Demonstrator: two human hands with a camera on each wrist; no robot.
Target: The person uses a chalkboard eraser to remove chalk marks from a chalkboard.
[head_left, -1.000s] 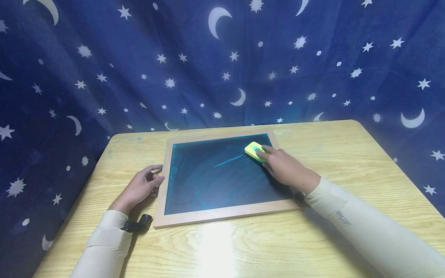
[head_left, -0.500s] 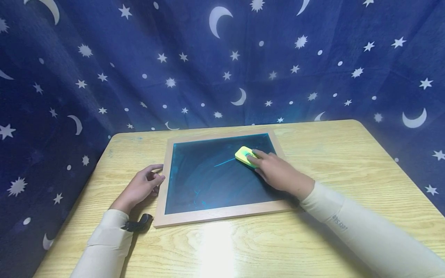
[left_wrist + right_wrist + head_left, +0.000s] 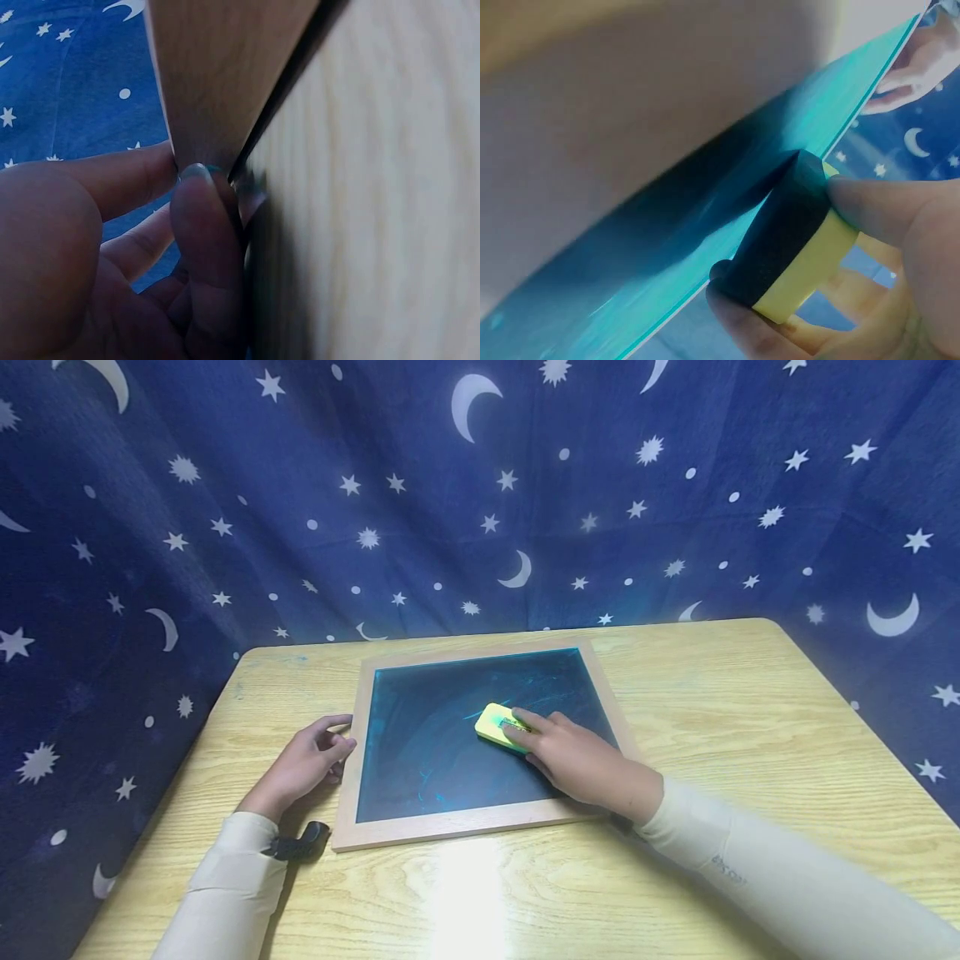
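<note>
A wood-framed chalkboard (image 3: 420,777) lies flat on the table, with faint blue chalk smears and a short blue stroke on its dark face. In the head view my right hand (image 3: 585,764) grips a yellow chalkboard eraser (image 3: 491,722) near the board's middle. The right wrist view shows thumb and fingers on opposite sides of the eraser (image 3: 802,262), its dark felt side toward the board. My left hand (image 3: 307,764) rests beside the board's left edge. Its thumb (image 3: 202,217) and index finger touch the frame (image 3: 217,75) from outside; its other fingers are partly hidden.
The light wood table (image 3: 720,710) has rounded back corners and a bright glare spot near its front. Behind it hangs a blue curtain (image 3: 420,510) with white moons and stars. A black wrist mount (image 3: 300,843) sticks out from the left sleeve.
My right hand has slid the eraser left and toward me, from the board's upper right to its middle. Most of the blue stroke is now covered or gone. The left hand stays still.
</note>
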